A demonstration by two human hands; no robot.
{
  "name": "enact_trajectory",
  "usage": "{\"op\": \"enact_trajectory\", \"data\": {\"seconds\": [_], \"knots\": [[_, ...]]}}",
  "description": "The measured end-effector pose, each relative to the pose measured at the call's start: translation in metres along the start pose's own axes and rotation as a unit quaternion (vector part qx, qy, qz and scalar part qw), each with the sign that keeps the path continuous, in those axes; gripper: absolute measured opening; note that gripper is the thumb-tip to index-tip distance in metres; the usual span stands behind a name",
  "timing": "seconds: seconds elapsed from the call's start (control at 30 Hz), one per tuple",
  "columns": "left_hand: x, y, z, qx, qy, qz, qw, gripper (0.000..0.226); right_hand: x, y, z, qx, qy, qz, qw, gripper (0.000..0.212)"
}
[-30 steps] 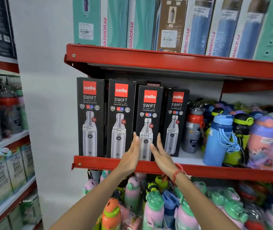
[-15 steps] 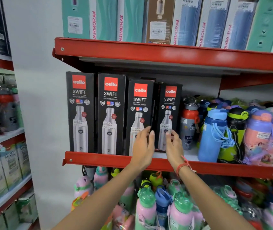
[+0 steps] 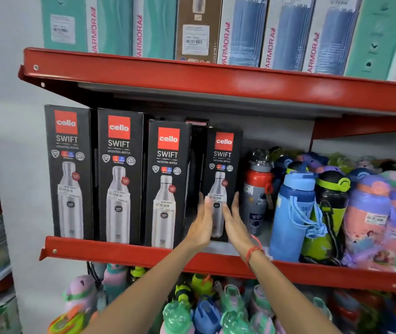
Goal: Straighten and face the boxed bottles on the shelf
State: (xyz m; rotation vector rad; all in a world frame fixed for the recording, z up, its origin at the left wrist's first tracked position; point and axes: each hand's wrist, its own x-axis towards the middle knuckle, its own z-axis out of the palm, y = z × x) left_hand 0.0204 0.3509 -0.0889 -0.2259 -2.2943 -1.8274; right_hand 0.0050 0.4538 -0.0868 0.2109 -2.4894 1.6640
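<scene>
Head camera is looking slightly up at a red middle shelf (image 3: 120,253), where both bare arms are reaching forward from the bottom of the view. The left hand (image 3: 200,227) is standing on edge, fingers straight and together, pointing up, its palm turned toward the fourth box (image 3: 223,165) and its fingertips lying at that box's lower left edge. The right hand (image 3: 234,224) is mirroring it, fingers extended and pressed flat, reaching the box's lower right edge; a red thread band (image 3: 253,251) is circling that wrist. Each grip is wide: flat palms are bracketing the box from both sides, no fingers curling around it.

Four black boxed bottles are standing upright in a row at the left end of the shelf, printed fronts facing out: the first box (image 3: 68,169), the second box (image 3: 120,174), the third box (image 3: 168,184) and the fourth, which is sitting further back than the other three, with a dark gap between it and the third. Right of it, a red-capped bottle (image 3: 257,189) and a blue bottle (image 3: 293,213) are leading a crowd of loose coloured bottles. Tall teal and blue cartons (image 3: 240,30) are lining the upper shelf (image 3: 192,78).
</scene>
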Motion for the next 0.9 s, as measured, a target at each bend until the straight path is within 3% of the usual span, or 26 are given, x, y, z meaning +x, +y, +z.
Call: {"op": "enact_trajectory", "data": {"seconds": [0.37,0.77,0.83,0.9], "knots": [[-0.049,0.003,-0.028,0.072,-0.035,0.020,0.997,0.062,-0.036,0.009,-0.006,-0.042,-0.014,-0.054,0.998,0.065],[-0.088,0.022,-0.061,0.110,-0.119,0.024,0.986,0.073,-0.080,-0.032,0.006,-0.022,0.029,-0.016,0.999,0.071],[-0.086,0.033,-0.075,0.101,-0.085,0.053,0.990,0.074,-0.082,-0.053,0.007,-0.030,0.073,-0.049,0.996,0.070],[-0.087,0.050,-0.095,0.103,-0.004,0.114,0.988,0.069,-0.088,-0.083,0.009,-0.050,0.145,-0.113,0.982,0.067]]}}
